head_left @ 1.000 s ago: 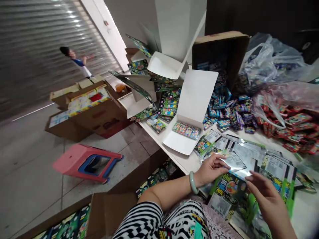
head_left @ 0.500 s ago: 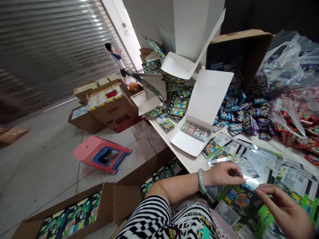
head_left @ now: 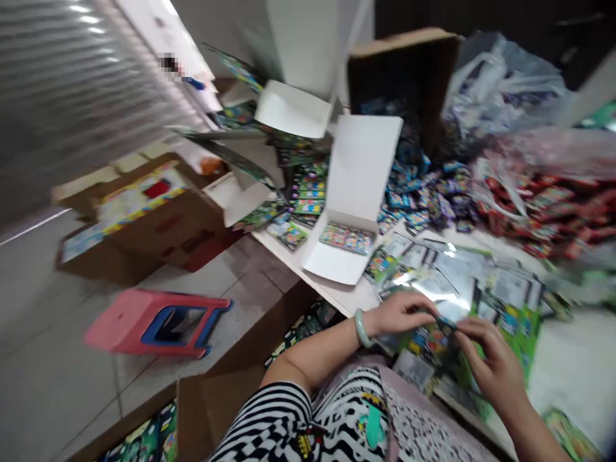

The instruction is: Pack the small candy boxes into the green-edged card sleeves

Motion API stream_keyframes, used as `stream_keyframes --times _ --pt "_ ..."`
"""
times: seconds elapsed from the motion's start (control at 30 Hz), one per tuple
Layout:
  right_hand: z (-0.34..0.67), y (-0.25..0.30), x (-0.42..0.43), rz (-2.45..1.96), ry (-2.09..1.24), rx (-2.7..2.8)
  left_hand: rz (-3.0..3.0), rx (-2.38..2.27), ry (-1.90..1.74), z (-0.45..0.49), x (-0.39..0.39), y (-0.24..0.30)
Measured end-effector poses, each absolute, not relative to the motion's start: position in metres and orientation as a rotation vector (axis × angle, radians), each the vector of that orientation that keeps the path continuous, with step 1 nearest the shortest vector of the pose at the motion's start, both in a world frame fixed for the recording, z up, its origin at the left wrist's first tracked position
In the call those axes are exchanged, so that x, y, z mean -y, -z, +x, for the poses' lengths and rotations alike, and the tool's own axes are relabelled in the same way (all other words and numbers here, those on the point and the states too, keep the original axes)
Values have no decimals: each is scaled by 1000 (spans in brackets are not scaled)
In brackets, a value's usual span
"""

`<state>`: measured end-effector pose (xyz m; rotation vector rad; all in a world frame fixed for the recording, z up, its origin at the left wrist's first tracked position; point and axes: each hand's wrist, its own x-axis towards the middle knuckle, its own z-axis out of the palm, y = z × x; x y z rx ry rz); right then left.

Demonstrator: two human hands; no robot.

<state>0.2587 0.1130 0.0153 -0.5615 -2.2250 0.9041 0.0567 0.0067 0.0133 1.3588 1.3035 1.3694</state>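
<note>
My left hand (head_left: 403, 310), with a pale green bangle (head_left: 362, 328) on its wrist, is closed in a pinch. Facing it, my right hand (head_left: 491, 350) pinches too. Between the fingertips of both is a small blue packet (head_left: 446, 323), too blurred to read. Beneath the hands lie flat printed pouches (head_left: 426, 346) in green and black, some spread over the lap and table edge. More clear-and-green pouches (head_left: 513, 298) overlap on the table. Just beyond my left hand stands an open white box (head_left: 332, 264) holding a row of small colourful packets (head_left: 347, 237).
Heaps of blue and purple packets (head_left: 428, 199) spill from a cardboard carton (head_left: 404, 48); red packets (head_left: 553, 205) lie in a plastic bag. Other open display boxes (head_left: 293, 109) stack behind. At left are a pink stool (head_left: 129, 321), filled cartons (head_left: 168, 237) and a person (head_left: 192, 83).
The view has turned rightward, so the scene sits further left and blurs. Both hands still pinch the small blue packet over the pouches.
</note>
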Motion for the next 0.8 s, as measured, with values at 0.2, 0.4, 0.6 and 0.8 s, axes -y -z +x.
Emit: stream_keyframes --times 0.2,0.4,0.6,0.8 --pt "254 -20 -84 -798 -1081 2006 1361 -1428 -1434 63 -9 -14" --pt "304 -11 -108 -822 -1144 2030 1373 -1669 -1535 58 -24 7" --pt "430 1 -160 -1761 -705 1932 1178 -1830 -1567 57 -25 6" --pt "479 18 -165 -2063 -604 1956 1148 -1897 -1516 62 -24 1"
